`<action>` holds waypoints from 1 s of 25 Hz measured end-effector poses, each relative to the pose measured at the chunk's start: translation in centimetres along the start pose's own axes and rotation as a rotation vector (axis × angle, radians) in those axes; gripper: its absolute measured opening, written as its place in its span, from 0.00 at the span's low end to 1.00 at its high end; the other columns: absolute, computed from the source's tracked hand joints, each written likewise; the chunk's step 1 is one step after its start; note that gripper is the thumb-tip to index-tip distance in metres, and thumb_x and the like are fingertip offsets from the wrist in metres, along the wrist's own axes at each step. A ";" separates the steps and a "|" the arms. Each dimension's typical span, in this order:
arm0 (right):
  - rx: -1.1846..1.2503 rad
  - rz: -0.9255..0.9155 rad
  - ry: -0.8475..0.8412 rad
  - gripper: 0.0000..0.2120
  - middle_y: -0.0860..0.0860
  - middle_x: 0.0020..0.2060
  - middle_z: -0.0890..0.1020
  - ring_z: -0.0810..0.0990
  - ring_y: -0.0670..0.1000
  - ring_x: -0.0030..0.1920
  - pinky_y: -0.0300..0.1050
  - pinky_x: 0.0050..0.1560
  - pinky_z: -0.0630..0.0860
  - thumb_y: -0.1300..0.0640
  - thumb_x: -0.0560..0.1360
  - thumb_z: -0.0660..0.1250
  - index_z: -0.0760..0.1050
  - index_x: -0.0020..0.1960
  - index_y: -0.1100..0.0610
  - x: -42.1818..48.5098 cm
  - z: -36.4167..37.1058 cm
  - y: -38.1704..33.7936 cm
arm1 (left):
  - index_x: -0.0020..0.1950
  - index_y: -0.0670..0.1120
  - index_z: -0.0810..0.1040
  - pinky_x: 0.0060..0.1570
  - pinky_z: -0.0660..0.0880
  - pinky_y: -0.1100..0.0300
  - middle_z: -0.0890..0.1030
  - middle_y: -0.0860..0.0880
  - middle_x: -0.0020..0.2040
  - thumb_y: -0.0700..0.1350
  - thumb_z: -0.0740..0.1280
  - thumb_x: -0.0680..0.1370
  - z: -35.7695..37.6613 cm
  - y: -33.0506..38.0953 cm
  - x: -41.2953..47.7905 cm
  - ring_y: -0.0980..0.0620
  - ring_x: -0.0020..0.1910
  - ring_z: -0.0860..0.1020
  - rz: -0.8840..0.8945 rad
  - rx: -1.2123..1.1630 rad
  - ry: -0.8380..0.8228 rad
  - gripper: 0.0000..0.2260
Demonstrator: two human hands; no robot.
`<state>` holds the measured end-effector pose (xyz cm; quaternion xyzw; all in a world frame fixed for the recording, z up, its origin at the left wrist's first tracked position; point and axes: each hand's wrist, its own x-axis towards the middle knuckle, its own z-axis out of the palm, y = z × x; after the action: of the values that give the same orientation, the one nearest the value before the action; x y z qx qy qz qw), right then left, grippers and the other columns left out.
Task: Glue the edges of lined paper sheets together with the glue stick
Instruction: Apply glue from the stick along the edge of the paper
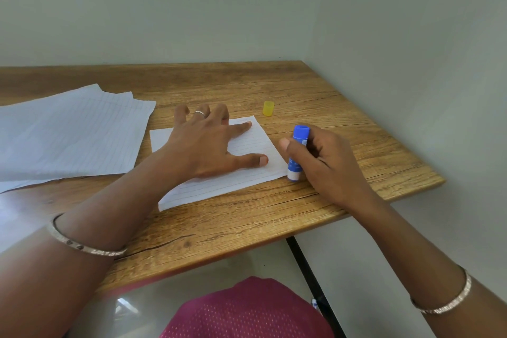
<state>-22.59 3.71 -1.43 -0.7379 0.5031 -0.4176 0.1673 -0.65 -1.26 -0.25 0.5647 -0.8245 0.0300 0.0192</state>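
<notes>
Wood-grain tabletop (329,90) fills a pale-walled corner, with bare wood behind and to the right. Near its front edge, the left hand (203,145) presses a small white lined paper sheet (247,145) flat, fingers spread. The right hand (326,162) curls round a blue glue stick (300,134), near-upright, lower end at the sheet's right edge. A yellow cap (268,108) stands beyond. Larger lined sheets (68,132) lie left.

Blue glue stick (297,152); yellow cap (268,108); white blue-lined paper (258,167); wood-grain table (315,90)

Plain study corner, wooden desk (247,85), bare pale walls (192,8)
</notes>
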 end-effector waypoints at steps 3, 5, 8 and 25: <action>-0.026 -0.009 0.006 0.16 0.48 0.29 0.77 0.75 0.48 0.31 0.36 0.33 0.70 0.46 0.81 0.66 0.76 0.43 0.58 0.2 0.0 -0.1 | 0.78 0.65 0.58 0.70 0.54 0.36 0.68 0.49 0.68 0.80 0.34 0.61 0.0 -0.3 0.1 0.44 0.71 0.66 -0.014 -0.004 -0.004 0.48; -0.076 -0.021 0.003 0.15 0.43 0.28 0.75 0.74 0.45 0.31 0.33 0.34 0.68 0.46 0.81 0.66 0.76 0.43 0.58 0.2 0.2 -0.1 | 0.78 0.64 0.59 0.70 0.54 0.37 0.68 0.49 0.68 0.79 0.35 0.62 0.0 -0.3 0.1 0.44 0.70 0.66 -0.013 -0.010 -0.005 0.47; -0.034 0.023 0.074 0.16 0.45 0.27 0.73 0.71 0.44 0.29 0.33 0.31 0.66 0.50 0.81 0.67 0.75 0.39 0.60 0.1 0.1 0.1 | 0.77 0.63 0.61 0.70 0.53 0.37 0.69 0.50 0.66 0.79 0.36 0.63 0.1 -0.6 0.1 0.45 0.69 0.68 -0.010 -0.004 0.009 0.47; 0.279 0.321 0.081 0.11 0.55 0.38 0.86 0.85 0.53 0.36 0.44 0.39 0.83 0.50 0.73 0.77 0.79 0.49 0.55 0.8 -1.8 0.6 | 0.71 0.75 0.61 0.73 0.42 0.43 0.60 0.63 0.77 0.74 0.51 0.67 -1.1 -1.8 -1.1 0.53 0.77 0.53 0.335 -0.206 -0.204 0.30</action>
<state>-24.26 3.09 -0.39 -0.6004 0.5579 -0.4806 0.3120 1.46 -0.85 0.86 0.4149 -0.9033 -0.1087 -0.0120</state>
